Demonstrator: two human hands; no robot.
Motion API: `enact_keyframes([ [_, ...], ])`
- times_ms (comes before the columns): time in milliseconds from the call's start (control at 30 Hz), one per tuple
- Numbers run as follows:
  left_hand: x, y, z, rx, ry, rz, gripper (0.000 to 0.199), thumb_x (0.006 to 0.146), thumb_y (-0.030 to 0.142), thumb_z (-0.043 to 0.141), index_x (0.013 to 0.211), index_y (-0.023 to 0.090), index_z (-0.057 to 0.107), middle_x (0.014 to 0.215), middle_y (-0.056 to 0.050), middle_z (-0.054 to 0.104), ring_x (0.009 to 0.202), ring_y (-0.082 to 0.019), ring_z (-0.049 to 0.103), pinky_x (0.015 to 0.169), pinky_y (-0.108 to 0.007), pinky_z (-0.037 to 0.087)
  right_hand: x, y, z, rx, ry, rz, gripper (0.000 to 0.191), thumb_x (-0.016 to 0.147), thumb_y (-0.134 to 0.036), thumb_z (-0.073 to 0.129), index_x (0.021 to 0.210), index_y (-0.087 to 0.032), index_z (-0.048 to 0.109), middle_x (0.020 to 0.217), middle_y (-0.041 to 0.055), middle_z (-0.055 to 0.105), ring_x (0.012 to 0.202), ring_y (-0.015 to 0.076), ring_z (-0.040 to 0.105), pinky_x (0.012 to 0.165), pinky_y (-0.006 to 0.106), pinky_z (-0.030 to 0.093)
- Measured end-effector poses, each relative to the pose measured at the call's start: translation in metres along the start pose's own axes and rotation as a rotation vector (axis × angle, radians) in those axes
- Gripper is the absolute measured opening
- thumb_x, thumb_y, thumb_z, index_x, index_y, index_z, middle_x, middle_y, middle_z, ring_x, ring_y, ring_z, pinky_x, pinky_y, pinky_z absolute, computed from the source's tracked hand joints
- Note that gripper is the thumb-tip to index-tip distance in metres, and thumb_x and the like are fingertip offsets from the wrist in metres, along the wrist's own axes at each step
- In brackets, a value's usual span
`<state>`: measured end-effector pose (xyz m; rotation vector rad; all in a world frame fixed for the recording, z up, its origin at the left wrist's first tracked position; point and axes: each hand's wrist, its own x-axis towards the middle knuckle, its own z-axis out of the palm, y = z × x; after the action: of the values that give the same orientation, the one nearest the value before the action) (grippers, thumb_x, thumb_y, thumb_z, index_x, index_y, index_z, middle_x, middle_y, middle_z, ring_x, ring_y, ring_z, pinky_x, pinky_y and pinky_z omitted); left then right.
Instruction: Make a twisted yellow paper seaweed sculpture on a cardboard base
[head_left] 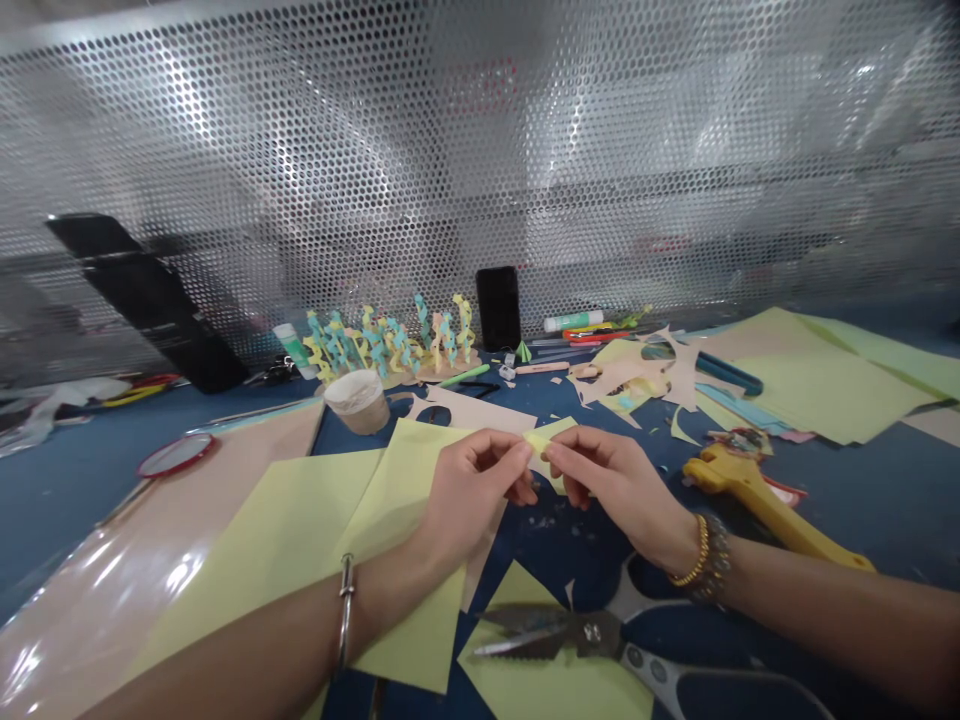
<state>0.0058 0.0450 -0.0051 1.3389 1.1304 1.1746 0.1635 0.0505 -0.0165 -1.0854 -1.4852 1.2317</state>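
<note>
My left hand (pixel 476 490) and my right hand (pixel 611 480) meet above the blue table, and the fingertips of both pinch a small strip of pale yellow paper (pixel 537 442). Part of the strip is hidden by my fingers. Under my left forearm lie large sheets of pale yellow paper (pixel 300 520). Below my right wrist rest large black-handled kitchen scissors (pixel 592 632), their serrated blades shut or nearly so, on another yellow sheet (pixel 525 660). Torn peach paper (pixel 480 410) lies just beyond my hands.
A yellow-handled cutting tool (pixel 757 500) lies to the right. Farther back stand a paper cup (pixel 357 402), a folded paper sculpture (pixel 390 345), a black phone (pixel 498 308) and glue sticks (pixel 574 321). Paper scraps cover the right side. A perforated metal wall (pixel 480 150) closes the back.
</note>
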Motion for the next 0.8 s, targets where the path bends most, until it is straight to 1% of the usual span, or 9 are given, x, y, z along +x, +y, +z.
enact_keyframes([
  [200, -0.0003, 0.0022, 0.0017, 0.017, 0.005, 0.005, 0.015, 0.078, 0.027, 0.063, 0.069, 0.015, 0.063, 0.051, 0.004, 0.059, 0.044, -0.008, 0.056, 0.048, -0.018, 0.046, -0.0006, -0.0011, -0.0010, -0.037, 0.000, -0.016, 0.024, 0.080, -0.040, 0.058, 0.073, -0.017, 0.059, 0.049, -0.0054, 0.048, 0.044, 0.0085, 0.043, 0.044, 0.021, 0.035],
  [333, -0.0012, 0.0027, 0.0017, 0.025, -0.009, 0.002, 0.015, 0.076, 0.027, 0.065, 0.067, 0.015, 0.063, 0.050, 0.004, 0.059, 0.042, -0.009, 0.056, 0.046, -0.019, 0.045, -0.0013, -0.0002, -0.0013, -0.077, 0.011, -0.045, 0.023, 0.080, -0.039, 0.059, 0.071, -0.018, 0.059, 0.049, -0.0053, 0.048, 0.044, 0.0088, 0.044, 0.044, 0.022, 0.035],
  [533, -0.0011, 0.0003, 0.0007, -0.098, -0.032, -0.078, 0.022, 0.080, 0.036, 0.059, 0.075, 0.015, 0.065, 0.054, 0.002, 0.063, 0.044, -0.011, 0.060, 0.048, -0.021, 0.047, -0.0014, -0.0020, -0.0001, -0.082, 0.019, -0.025, 0.023, 0.080, -0.039, 0.057, 0.070, -0.018, 0.058, 0.050, -0.0053, 0.048, 0.044, 0.0089, 0.043, 0.044, 0.022, 0.035],
  [667, -0.0005, 0.0016, 0.0019, -0.027, -0.020, -0.023, 0.014, 0.075, 0.028, 0.066, 0.070, 0.015, 0.064, 0.052, 0.004, 0.060, 0.043, -0.009, 0.058, 0.046, -0.018, 0.046, -0.0014, -0.0023, 0.0003, -0.073, 0.013, -0.028, 0.024, 0.080, -0.039, 0.058, 0.069, -0.018, 0.057, 0.049, -0.0054, 0.048, 0.044, 0.0087, 0.043, 0.044, 0.021, 0.034],
  [800, -0.0009, 0.0040, 0.0021, -0.029, 0.009, -0.010, 0.016, 0.077, 0.024, 0.064, 0.064, 0.014, 0.062, 0.049, 0.004, 0.058, 0.041, -0.006, 0.055, 0.045, -0.016, 0.045, 0.0004, 0.0017, -0.0002, 0.012, 0.012, -0.005, 0.036, 0.086, -0.046, 0.050, 0.064, -0.018, 0.055, 0.046, -0.0044, 0.047, 0.042, 0.0088, 0.043, 0.044, 0.022, 0.035],
])
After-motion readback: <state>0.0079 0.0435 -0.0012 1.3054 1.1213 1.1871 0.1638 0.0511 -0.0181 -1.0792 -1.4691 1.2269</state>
